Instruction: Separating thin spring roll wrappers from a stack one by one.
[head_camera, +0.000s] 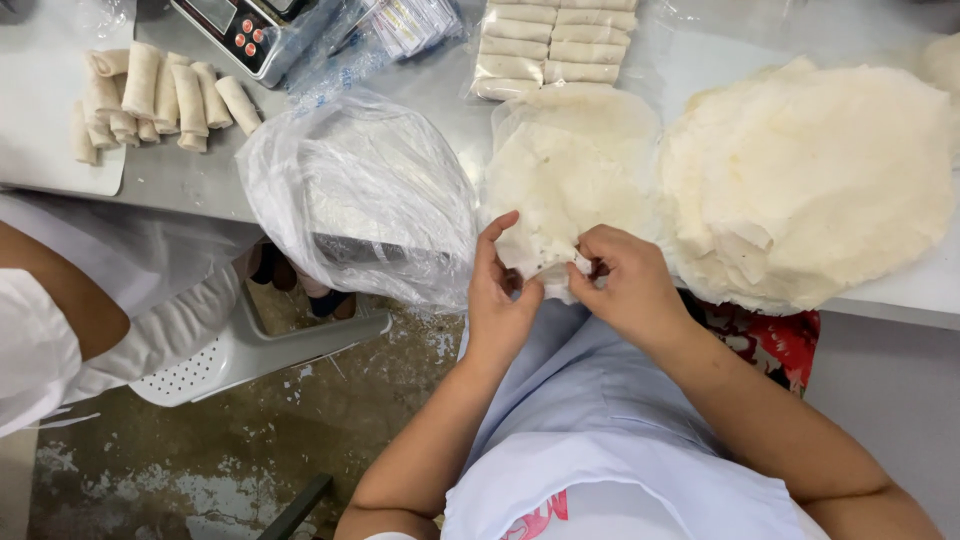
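Both hands meet at the near edge of the table (180, 180), at about 6 o'clock from a thin round wrapper (570, 170). The left hand (500, 300) and right hand (625, 285) pinch the wrapper's near edge between thumbs and fingertips — fingers closed on the thin white sheet, which is folded or bunched between them. The wrapper lies flat on clear plastic, its near rim lifted into the hands.

At 3 o'clock from the hands sits a large stack of wrappers (810, 180), pale and ragged at the rim, just beside the single one. At 12 o'clock, at the far edge, packed rolls (555, 45) lie in rows under plastic. At 9 to 10 o'clock a crumpled clear bag (360, 200) hangs over the table edge, touching the left hand's side. Farther out at 10 o'clock, loose rolls (160, 100) are piled on a white board, with a scale (245, 30) behind them. Another person's arm (60, 300) shows at 9 o'clock — well apart from the hands
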